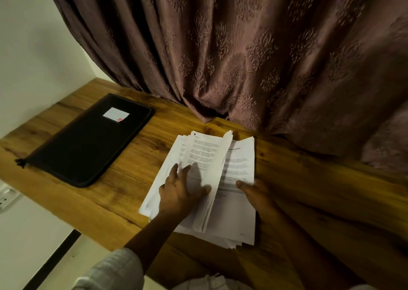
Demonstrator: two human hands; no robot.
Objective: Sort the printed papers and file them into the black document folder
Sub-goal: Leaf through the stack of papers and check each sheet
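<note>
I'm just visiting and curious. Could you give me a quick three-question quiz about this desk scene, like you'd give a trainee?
1. True or false: the black folder lies closed on the wooden desk.
2. The folder sits where, relative to the papers? A) to their left B) on top of them C) underneath them
3. Which hand rests with spread fingers on the lifted sheets?
Key: 1 true; 2 A; 3 the left hand.
</note>
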